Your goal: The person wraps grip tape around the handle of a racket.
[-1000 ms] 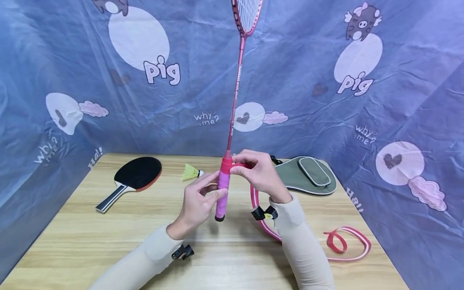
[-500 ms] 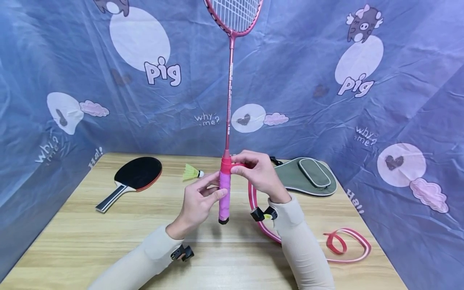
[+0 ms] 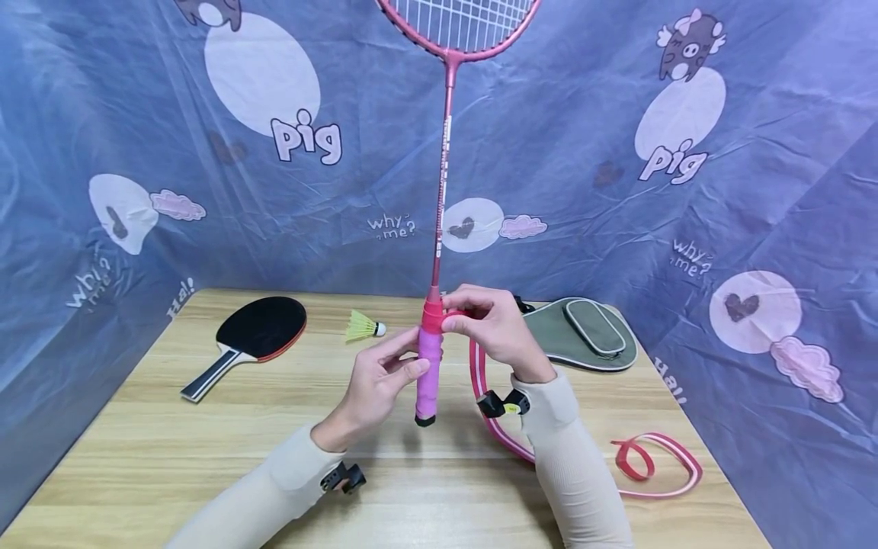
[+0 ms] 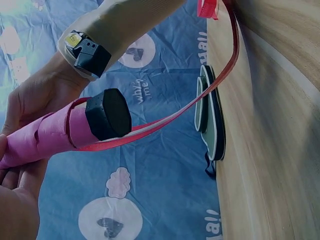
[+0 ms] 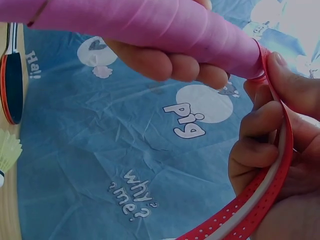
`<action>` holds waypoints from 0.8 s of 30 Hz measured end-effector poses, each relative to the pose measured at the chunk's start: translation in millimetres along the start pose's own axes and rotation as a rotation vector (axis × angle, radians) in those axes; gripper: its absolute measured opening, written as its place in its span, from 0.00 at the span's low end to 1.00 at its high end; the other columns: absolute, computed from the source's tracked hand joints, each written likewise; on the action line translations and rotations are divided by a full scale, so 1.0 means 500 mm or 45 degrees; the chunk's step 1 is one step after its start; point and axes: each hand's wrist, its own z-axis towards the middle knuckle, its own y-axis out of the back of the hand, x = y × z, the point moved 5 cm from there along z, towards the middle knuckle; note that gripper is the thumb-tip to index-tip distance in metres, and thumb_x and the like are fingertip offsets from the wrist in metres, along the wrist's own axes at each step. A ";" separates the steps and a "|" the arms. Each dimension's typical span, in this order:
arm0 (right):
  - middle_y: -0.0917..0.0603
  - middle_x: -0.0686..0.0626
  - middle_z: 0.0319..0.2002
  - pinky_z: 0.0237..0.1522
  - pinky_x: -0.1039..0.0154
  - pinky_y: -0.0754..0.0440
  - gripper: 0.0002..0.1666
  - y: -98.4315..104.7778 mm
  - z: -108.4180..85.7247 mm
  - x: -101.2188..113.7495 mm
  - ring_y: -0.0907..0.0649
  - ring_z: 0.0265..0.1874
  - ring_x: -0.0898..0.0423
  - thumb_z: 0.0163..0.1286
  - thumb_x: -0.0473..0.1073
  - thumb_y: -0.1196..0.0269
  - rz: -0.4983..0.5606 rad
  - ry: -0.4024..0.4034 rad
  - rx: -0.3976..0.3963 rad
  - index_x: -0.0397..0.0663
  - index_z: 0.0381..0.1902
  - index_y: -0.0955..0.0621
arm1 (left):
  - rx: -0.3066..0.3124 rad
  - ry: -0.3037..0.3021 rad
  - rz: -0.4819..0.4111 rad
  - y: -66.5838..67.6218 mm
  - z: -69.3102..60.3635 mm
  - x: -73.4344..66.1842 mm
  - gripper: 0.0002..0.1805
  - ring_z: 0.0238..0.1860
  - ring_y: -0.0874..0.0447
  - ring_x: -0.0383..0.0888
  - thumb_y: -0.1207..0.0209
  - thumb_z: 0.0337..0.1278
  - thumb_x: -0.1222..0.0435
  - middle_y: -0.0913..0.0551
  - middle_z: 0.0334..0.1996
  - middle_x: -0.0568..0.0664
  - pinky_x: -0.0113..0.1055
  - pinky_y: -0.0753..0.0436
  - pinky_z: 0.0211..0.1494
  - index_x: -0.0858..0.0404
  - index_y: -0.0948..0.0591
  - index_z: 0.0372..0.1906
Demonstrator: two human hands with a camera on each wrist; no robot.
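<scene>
A badminton racket [image 3: 442,175] stands nearly upright, head up, its handle wrapped in pink-purple grip [image 3: 427,381] with a black butt cap [image 4: 114,114] at the bottom. The left hand [image 3: 373,381] holds the purple part between thumb and fingers. Red tape [image 3: 433,316] circles the top of the handle. The right hand [image 3: 494,324] pinches the red strip beside it. From those fingers the strip [image 5: 260,195], perforated and with a white stripe along it, hangs down to the table, passing behind the right forearm.
A black table-tennis bat [image 3: 261,329] lies at the left of the wooden table [image 3: 226,457]. Behind the left hand is a yellow shuttlecock [image 3: 362,326]. At the back right lies a green case [image 3: 583,332]; the strip's curled end [image 3: 638,461] lies nearer. Patterned blue cloth [image 3: 343,229] surrounds the table.
The racket has turned about its long axis, so its head faces the view more broadly. It leans slightly differently; both hands keep nearly the same places and holds.
</scene>
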 end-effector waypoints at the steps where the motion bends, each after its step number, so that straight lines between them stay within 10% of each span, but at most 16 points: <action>1: 0.14 0.58 0.35 0.31 0.72 0.21 0.12 0.001 -0.001 0.000 0.20 0.30 0.63 0.63 0.33 0.29 -0.001 0.003 0.011 0.32 0.44 0.13 | 0.017 0.004 -0.014 -0.001 0.000 0.000 0.25 0.49 0.15 0.32 0.41 0.62 0.80 0.19 0.51 0.77 0.29 0.12 0.52 0.81 0.28 0.65; 10: 0.15 0.55 0.35 0.32 0.72 0.21 0.12 0.001 -0.005 0.003 0.21 0.32 0.62 0.64 0.33 0.30 -0.022 0.041 0.049 0.32 0.44 0.13 | 0.090 0.039 0.081 -0.012 -0.005 0.003 0.27 0.57 0.16 0.41 0.42 0.66 0.75 0.20 0.58 0.71 0.35 0.15 0.61 0.76 0.29 0.69; 16: 0.15 0.53 0.34 0.27 0.71 0.27 0.13 -0.005 -0.004 -0.001 0.25 0.28 0.61 0.64 0.35 0.29 -0.048 0.056 -0.048 0.33 0.45 0.13 | -0.027 -0.012 0.445 -0.017 -0.009 0.005 0.37 0.49 0.18 0.42 0.27 0.53 0.67 0.22 0.55 0.52 0.33 0.14 0.53 0.63 0.27 0.70; 24: 0.17 0.51 0.32 0.24 0.71 0.31 0.11 -0.013 -0.005 -0.004 0.28 0.24 0.60 0.63 0.35 0.29 -0.085 0.082 -0.114 0.35 0.44 0.12 | -0.254 0.013 0.516 -0.006 -0.009 0.009 0.25 0.37 0.17 0.39 0.21 0.42 0.63 0.17 0.37 0.49 0.30 0.11 0.42 0.60 0.15 0.50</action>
